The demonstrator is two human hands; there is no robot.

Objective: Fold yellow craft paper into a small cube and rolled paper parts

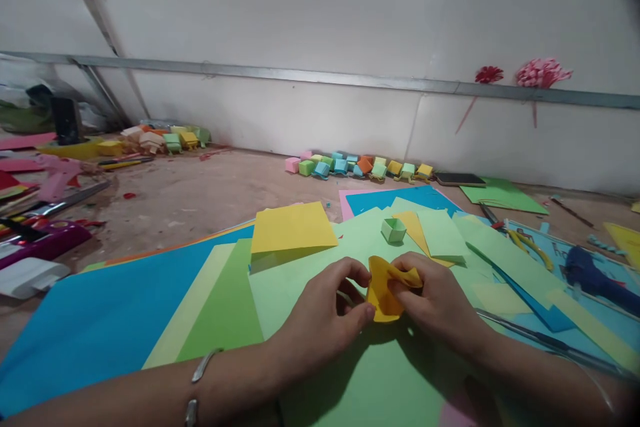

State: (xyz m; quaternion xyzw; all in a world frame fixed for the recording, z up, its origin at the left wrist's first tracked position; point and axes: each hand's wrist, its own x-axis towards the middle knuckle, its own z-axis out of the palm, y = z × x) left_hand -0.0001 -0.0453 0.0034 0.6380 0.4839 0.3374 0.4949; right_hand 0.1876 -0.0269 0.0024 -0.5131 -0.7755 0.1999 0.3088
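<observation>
My left hand (325, 310) and my right hand (437, 300) meet over a pale green sheet (380, 373), both pinching a partly folded yellow-orange paper piece (383, 287). The left thumb and fingers grip its left edge. Fingers of the right hand curl over its right side. A small finished green paper box (393, 230) stands just beyond the hands. A silver bracelet (197, 383) circles my left wrist.
Coloured sheets lie around: blue (95, 320), green (227, 310), a yellow square (291, 227). A row of small folded paper boxes (357, 167) lines the wall, more boxes (160, 139) at far left. Scissors (525, 243), a dark glue gun (597, 277), a phone (459, 179) and a metal ruler (545, 340) lie at right.
</observation>
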